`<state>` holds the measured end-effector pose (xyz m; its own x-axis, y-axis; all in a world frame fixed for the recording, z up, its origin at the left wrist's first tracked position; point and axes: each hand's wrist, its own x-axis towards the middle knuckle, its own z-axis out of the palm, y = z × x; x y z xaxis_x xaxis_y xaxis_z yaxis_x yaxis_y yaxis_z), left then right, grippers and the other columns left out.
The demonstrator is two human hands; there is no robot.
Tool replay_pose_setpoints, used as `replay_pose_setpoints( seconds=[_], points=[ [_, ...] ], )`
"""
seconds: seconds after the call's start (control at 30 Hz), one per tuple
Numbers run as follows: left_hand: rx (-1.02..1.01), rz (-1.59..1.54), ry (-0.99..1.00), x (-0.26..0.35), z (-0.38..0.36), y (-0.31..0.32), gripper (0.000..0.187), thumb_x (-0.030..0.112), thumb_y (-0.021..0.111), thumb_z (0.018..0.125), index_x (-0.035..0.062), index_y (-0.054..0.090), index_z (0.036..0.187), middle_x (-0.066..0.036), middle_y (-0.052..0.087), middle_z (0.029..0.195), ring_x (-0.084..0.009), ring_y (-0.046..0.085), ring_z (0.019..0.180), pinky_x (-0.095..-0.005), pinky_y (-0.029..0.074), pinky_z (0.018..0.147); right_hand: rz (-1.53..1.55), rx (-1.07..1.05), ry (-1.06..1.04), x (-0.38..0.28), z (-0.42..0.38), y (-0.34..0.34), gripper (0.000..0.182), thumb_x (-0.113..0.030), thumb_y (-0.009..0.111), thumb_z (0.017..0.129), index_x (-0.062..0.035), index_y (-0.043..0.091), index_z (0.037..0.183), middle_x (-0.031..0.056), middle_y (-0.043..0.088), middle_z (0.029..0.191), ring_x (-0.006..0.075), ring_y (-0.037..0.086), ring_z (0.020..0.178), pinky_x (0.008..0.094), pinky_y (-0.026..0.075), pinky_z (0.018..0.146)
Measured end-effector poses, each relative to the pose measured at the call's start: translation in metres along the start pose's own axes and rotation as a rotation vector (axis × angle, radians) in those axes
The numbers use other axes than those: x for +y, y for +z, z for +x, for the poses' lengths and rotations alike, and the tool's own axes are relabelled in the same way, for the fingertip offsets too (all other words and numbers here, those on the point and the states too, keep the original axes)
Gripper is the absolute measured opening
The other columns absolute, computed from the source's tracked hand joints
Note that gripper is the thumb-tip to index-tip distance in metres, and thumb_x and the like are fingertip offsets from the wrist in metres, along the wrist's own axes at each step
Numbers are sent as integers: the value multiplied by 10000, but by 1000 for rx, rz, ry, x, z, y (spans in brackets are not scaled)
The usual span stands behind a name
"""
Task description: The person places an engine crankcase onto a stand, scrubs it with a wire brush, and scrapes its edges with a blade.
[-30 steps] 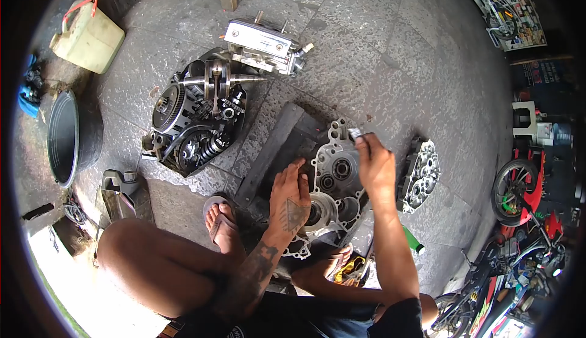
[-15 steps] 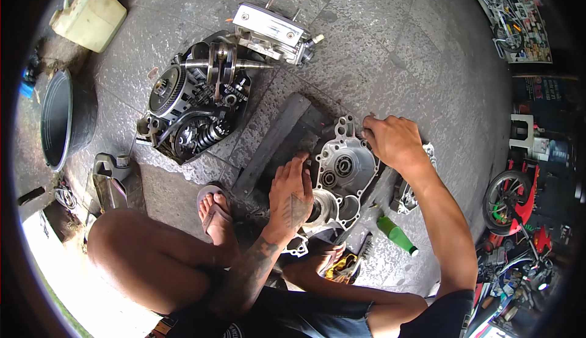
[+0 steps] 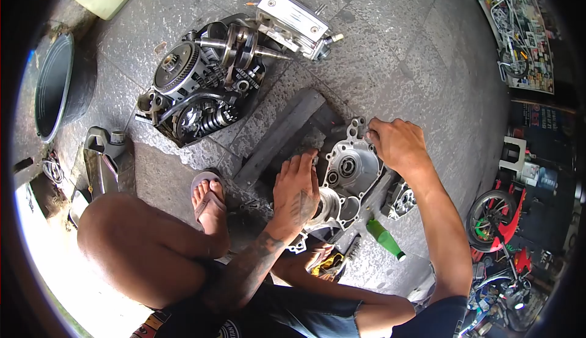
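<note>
A metal engine casing (image 3: 360, 170) with round bearing seats lies between my two hands, beside a dark wooden block (image 3: 282, 136). My left hand (image 3: 297, 185) is wrapped over the casing's left edge, its fingers together. At the casing's upper right edge, my right hand (image 3: 395, 146) has curled fingers closed on the rim. Part of the casing's lower left is hidden behind my left hand and forearm.
A tray of engine parts (image 3: 207, 82) with gears and a crankshaft sits at upper left, near a silver engine piece (image 3: 296, 21). A green bottle (image 3: 384, 238), another casing part (image 3: 404, 202), a black basin (image 3: 64, 88) and a motorcycle (image 3: 494, 219) are around.
The view has shifted and turned slightly. Both hands remain on the casing, with little visible change in their grip.
</note>
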<state>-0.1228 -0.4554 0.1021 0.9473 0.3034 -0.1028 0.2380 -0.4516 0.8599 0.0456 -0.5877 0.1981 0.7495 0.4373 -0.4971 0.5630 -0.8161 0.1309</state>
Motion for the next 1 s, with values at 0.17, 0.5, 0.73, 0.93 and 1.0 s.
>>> replay_pose_setpoints(
  seconds=[0.17, 0.5, 0.73, 0.93, 1.0],
  points=[
    [-20, 24, -52, 2, -1, 1, 302, 82, 515, 939, 78, 557, 1237, -151, 626, 1083, -358, 591, 1003, -458, 482, 850, 40, -39, 17, 3, 2, -1, 200, -263, 596, 940, -122, 713, 1018, 155, 716, 857, 384, 678, 872, 507, 508, 817],
    [-13, 19, -57, 2, -1, 0, 285, 76, 506, 947, 74, 563, 1226, -164, 649, 1072, -374, 604, 964, -465, 487, 842, 16, -1, 105, -10, -3, -5, 214, -279, 586, 952, -122, 705, 1036, 197, 712, 859, 377, 687, 880, 494, 529, 810],
    [-62, 35, -103, 0, -1, 1, 307, 139, 524, 943, 120, 564, 1247, -112, 643, 1089, -331, 595, 1050, -474, 482, 844, -57, -44, 61, -12, 8, -11, 180, -255, 601, 936, -135, 713, 1009, 175, 705, 820, 378, 673, 874, 505, 507, 821],
    [-38, 30, -86, -1, -3, 3, 301, 146, 525, 948, 122, 564, 1246, -109, 644, 1084, -327, 597, 1049, -476, 483, 840, -3, -66, 43, -7, 8, -14, 188, -258, 609, 926, -114, 712, 990, 159, 715, 845, 381, 673, 877, 503, 509, 807],
    [-8, 21, -62, 2, -1, 0, 291, 85, 515, 944, 90, 565, 1231, -152, 658, 1080, -367, 612, 969, -469, 489, 834, 27, -78, 37, -6, 4, -9, 193, -261, 625, 918, -112, 711, 1004, 166, 715, 858, 389, 669, 891, 501, 510, 807]
  ],
)
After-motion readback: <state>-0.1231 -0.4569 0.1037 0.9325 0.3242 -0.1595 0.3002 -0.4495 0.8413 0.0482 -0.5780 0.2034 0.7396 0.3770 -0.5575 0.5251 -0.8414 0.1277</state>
